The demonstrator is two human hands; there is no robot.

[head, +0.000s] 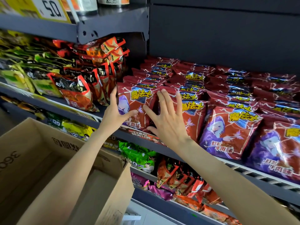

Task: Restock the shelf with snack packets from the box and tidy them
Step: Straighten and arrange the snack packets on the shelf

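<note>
The box (48,168) at lower left looks empty, so this seems the tidying step. The left hand (116,111) cups the left edge of the front-left packet (134,108); the right hand (165,117) rests spread-fingered on its right side. Next: square it with the 3 neighbouring rows along the shelf (259,179).

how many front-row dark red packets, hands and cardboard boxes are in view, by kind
front-row dark red packets: 4
hands, left hand and right hand: 2
cardboard box: 1
total: 7
</note>
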